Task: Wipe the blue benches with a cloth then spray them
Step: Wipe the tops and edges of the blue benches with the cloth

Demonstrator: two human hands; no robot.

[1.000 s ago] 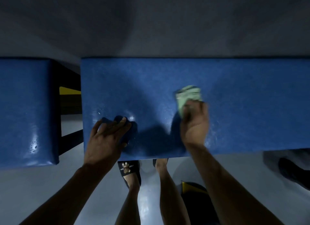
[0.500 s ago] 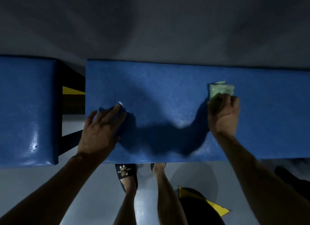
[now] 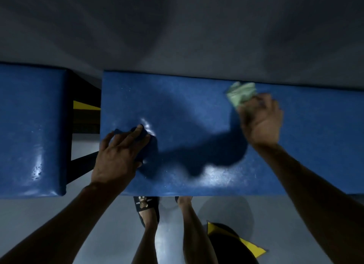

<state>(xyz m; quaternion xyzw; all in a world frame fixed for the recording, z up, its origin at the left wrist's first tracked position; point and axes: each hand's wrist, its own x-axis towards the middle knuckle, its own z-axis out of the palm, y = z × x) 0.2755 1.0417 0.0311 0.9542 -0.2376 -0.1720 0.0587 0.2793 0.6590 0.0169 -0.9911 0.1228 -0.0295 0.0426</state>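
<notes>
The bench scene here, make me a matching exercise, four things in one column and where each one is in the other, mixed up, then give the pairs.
Things:
1. light green cloth
2. dark blue cloth
3. second blue bench
4. black slipper

Places:
A. on the floor, below the near edge of the main bench
B. under the left hand, near the main bench's left end
C. gripped by the right hand, near the main bench's far edge
D. left of the main bench, across a gap

Pairs: 1-C, 2-B, 3-D, 4-A
</notes>
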